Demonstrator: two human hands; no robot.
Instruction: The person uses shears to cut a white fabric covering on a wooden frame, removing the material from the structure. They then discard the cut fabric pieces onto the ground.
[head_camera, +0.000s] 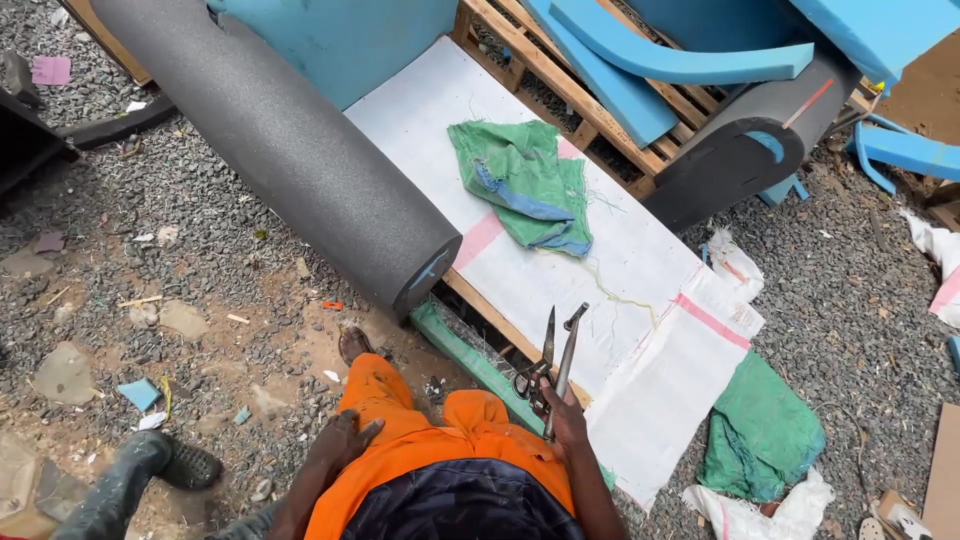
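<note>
The right hand (568, 412) is closed around the handles of a pair of metal scissors (550, 370), blades parted and pointing away from the person, just over the near edge of a white woven sheet (600, 260). The left hand (345, 440) lies flat, fingers loosely spread, on the orange-clad thigh (400, 420); it holds nothing.

Judgement: the work stands at the point before a cut, with the tool in hand and the blades open but not yet on any material. A next cut would call for the free hand to come across and steady the sheet, since it lies loose over the wooden pallet (560, 90).

Ahead of the right hand, well apart from the blades, a crumpled green cloth (525, 185) rests on the sheet. To the left of it, a long grey foam roll (290, 140) lies along the sheet's edge. Blue foam pieces (680, 60) are stacked at the far end. To the right of the scissors hand, another green bundle (765, 430) sits on the gravel (850, 300).
</note>
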